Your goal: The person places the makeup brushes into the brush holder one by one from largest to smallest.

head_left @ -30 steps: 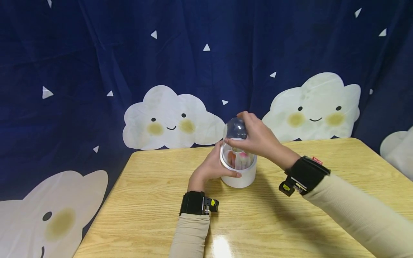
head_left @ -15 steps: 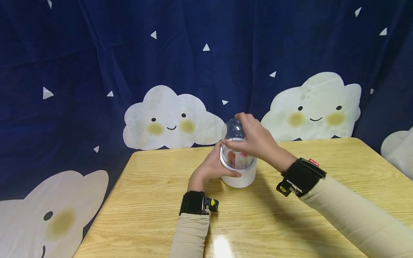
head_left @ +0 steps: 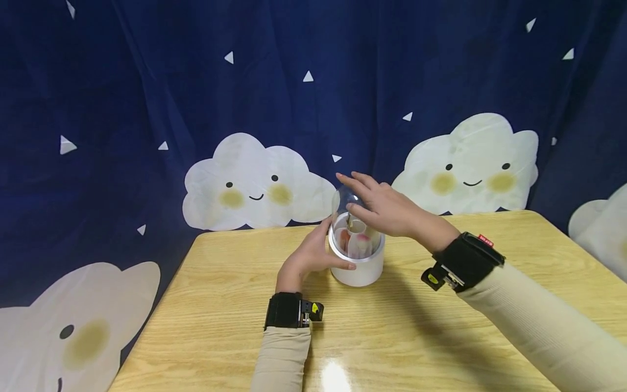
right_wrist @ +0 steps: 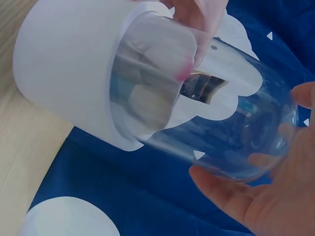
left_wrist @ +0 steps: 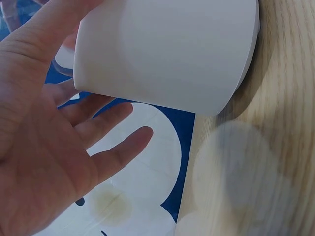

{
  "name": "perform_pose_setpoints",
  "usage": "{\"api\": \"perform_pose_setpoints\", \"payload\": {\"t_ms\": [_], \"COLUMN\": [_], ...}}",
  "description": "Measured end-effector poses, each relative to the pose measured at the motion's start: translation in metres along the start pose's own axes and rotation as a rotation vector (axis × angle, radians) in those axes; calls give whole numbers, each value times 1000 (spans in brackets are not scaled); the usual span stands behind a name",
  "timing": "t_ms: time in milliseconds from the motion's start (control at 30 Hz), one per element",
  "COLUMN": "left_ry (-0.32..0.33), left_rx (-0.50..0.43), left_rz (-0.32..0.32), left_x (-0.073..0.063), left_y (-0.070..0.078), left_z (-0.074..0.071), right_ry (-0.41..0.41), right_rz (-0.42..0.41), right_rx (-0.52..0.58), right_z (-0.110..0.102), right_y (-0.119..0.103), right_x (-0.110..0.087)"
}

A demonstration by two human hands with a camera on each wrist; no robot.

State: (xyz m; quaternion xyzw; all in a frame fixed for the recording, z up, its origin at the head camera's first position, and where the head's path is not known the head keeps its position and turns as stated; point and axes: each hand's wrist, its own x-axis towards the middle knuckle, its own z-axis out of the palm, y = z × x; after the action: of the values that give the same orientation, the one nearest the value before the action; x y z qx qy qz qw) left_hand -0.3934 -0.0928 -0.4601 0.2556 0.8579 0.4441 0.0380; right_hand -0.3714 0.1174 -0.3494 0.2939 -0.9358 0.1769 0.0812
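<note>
A white cylindrical holder point(head_left: 360, 272) with a clear dome lid point(head_left: 342, 202) stands upright on the table. Inside, divided compartments hold a soft, pink-tipped item point(right_wrist: 184, 69) and a dark, flat-tipped brush-like item point(right_wrist: 204, 87). My left hand point(head_left: 311, 253) grips the holder's left side, thumb across the front near the rim; in the left wrist view its lower fingers point(left_wrist: 120, 152) spread past the white base point(left_wrist: 162, 54). Over the dome's top right, my right hand point(head_left: 387, 207) has its fingers loosely extended, with fingertips right at the clear surface in the right wrist view.
The holder stands towards the far edge of a light wooden table point(head_left: 235, 288). Behind it hangs a dark blue curtain point(head_left: 274, 103) with white clouds and triangles. Both wrists wear black straps with small cameras.
My right hand has loosened its grip on the dome, and its fingers have straightened and spread over the top. The left hand keeps hold of the base. The head view has shifted slightly.
</note>
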Motion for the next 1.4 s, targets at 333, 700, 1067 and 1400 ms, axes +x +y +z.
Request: {"api": "perform_pose_setpoints", "payload": {"t_ms": [333,700,1067,1400], "left_ry": [8,9,-14,47], "left_rx": [-47,-7,5,22], "left_rz": [28,-1,-6,79], "left_x": [3,0,0,6], "left_y": [7,15,12,10], "left_z": [8,4,6,13], "right_ry": [98,209,140,212], "right_rz": [7,-7,7,-76], "right_rx": [172,200,248,81], "right_z": [6,-1,-2,5], "right_y": [12,33,47,35], "right_x": [0,-6,-12,-9]}}
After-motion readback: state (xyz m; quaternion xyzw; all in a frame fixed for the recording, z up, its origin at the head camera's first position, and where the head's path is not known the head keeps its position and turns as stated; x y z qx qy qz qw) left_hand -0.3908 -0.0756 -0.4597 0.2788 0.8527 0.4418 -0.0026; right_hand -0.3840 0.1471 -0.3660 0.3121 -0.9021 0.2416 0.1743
